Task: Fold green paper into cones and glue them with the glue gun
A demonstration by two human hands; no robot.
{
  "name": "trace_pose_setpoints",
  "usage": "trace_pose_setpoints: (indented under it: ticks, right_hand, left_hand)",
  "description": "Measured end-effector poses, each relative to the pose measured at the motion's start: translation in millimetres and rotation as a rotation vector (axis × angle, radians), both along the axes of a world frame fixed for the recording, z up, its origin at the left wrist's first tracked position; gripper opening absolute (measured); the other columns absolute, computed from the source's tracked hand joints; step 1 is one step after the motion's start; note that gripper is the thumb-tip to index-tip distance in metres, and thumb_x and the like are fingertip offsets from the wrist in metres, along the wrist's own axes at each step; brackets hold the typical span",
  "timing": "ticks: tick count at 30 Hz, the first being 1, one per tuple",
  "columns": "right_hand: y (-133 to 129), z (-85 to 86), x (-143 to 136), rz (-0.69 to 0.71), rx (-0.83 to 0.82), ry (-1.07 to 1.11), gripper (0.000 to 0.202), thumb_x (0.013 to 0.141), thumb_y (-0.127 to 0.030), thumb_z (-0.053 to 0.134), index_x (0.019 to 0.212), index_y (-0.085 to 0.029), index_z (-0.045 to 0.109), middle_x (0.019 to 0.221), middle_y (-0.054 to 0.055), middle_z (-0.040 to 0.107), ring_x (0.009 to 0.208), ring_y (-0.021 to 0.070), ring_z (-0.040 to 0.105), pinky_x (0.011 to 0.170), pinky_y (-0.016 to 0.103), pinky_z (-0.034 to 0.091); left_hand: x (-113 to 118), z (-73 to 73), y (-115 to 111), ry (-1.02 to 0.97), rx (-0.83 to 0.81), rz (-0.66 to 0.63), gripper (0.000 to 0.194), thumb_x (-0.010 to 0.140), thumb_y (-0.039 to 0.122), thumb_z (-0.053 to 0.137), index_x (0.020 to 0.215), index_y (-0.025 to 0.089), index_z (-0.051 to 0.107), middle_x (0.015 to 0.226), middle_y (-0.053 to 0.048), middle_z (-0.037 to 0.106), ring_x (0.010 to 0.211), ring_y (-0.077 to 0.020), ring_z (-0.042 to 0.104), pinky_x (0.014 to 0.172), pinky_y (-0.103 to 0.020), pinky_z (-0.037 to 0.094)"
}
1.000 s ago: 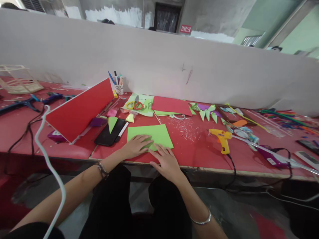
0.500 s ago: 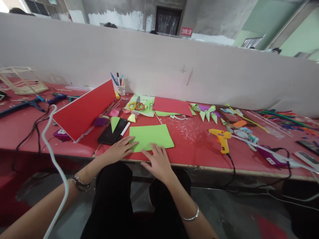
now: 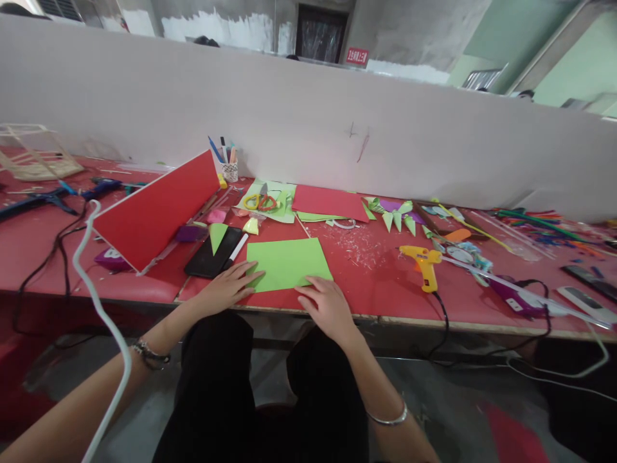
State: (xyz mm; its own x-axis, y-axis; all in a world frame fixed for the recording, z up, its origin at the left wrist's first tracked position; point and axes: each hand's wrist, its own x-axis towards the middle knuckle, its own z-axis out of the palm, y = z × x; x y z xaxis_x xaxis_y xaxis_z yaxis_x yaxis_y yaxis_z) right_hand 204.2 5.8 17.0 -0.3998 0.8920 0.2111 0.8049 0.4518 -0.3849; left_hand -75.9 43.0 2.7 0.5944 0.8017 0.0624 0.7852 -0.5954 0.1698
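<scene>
A bright green sheet of paper (image 3: 286,260) lies flat at the front of the red table. My left hand (image 3: 231,286) rests on its left edge with the fingers stretched out. At the lower right corner of the sheet lies my right hand (image 3: 330,305), fingers extended and touching the paper. Left of the sheet, a black phone (image 3: 202,260) has a green paper cone (image 3: 218,236) on top of it. Between phone and sheet is a white marker (image 3: 238,249).
A red board (image 3: 159,209) leans at the left. Scissors (image 3: 260,200) and red paper (image 3: 330,202) lie behind the sheet. To the right are a yellow glue gun (image 3: 424,267), green paper leaves (image 3: 396,215) and paper shreds (image 3: 359,247). A white cable (image 3: 103,308) hangs at left.
My right hand has slid right along the lower edge of the green sheet to its corner. My left hand stays on the left edge. The view has shifted slightly.
</scene>
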Motion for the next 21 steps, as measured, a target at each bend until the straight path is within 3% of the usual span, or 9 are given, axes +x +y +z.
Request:
trace_pose_setpoints:
  ticks: [3,8,11,14,18,21]
  right_hand:
    - [3,-2.2,24,-0.076,0.012,-0.003,0.032,0.088,-0.039,0.038,0.108,-0.033,0.061,0.123,0.002,0.054,0.114,0.0193,0.046,0.098,0.040,0.031]
    - [12,-6.8,54,-0.207,0.122,-0.043,0.031,0.087,-0.035,0.039,0.100,-0.025,0.065,0.113,0.006,0.060,0.106,0.0201,0.051,0.092,0.039,0.036]
    - [13,-7.6,56,-0.283,0.214,-0.058,0.027,0.085,-0.031,0.042,0.097,-0.021,0.064,0.103,0.008,0.061,0.098,0.0213,0.054,0.090,0.040,0.037]
    - [12,-7.0,40,-0.268,0.270,-0.023,0.031,0.083,-0.031,0.046,0.109,-0.019,0.056,0.109,0.011,0.056,0.104,0.0234,0.049,0.091,0.040,0.037]
    - [13,-7.0,5,0.027,0.135,-0.037,0.051,0.080,-0.041,0.051,0.127,-0.023,0.043,0.129,0.010,0.044,0.121,0.0236,0.037,0.098,0.039,0.032]
    - [17,-7.1,-13,0.083,0.047,-0.062,0.048,0.080,-0.047,0.049,0.123,-0.024,0.048,0.130,0.009,0.045,0.120,0.0234,0.037,0.100,0.040,0.028]
  left_hand:
    - [0,-1.8,0,0.002,0.003,0.005,0.050,0.091,0.046,0.022,0.134,0.024,0.035,0.142,-0.007,0.031,0.129,-0.0219,0.027,0.105,-0.039,0.028]
    - [0,-2.7,-1,-0.011,0.020,0.017,0.048,0.091,0.044,0.021,0.133,0.025,0.036,0.140,-0.005,0.034,0.129,-0.0204,0.028,0.105,-0.038,0.027]
    - [-1,-1.9,-5,-0.004,0.014,0.026,0.050,0.090,0.049,0.026,0.134,0.026,0.034,0.142,-0.005,0.031,0.129,-0.0220,0.028,0.104,-0.038,0.028]
    - [5,2.1,-11,-0.005,0.019,0.042,0.059,0.083,0.056,0.038,0.135,0.027,0.033,0.142,-0.007,0.030,0.128,-0.0255,0.029,0.103,-0.041,0.028]
    - [30,28.7,-33,-0.124,0.065,0.065,0.050,0.082,0.049,0.047,0.125,0.024,0.046,0.125,-0.009,0.047,0.116,-0.0259,0.041,0.097,-0.042,0.036]
    - [54,60.7,-67,-0.322,0.100,-0.033,0.026,0.086,0.036,0.046,0.106,0.023,0.058,0.108,-0.006,0.056,0.100,-0.0189,0.051,0.088,-0.035,0.044]
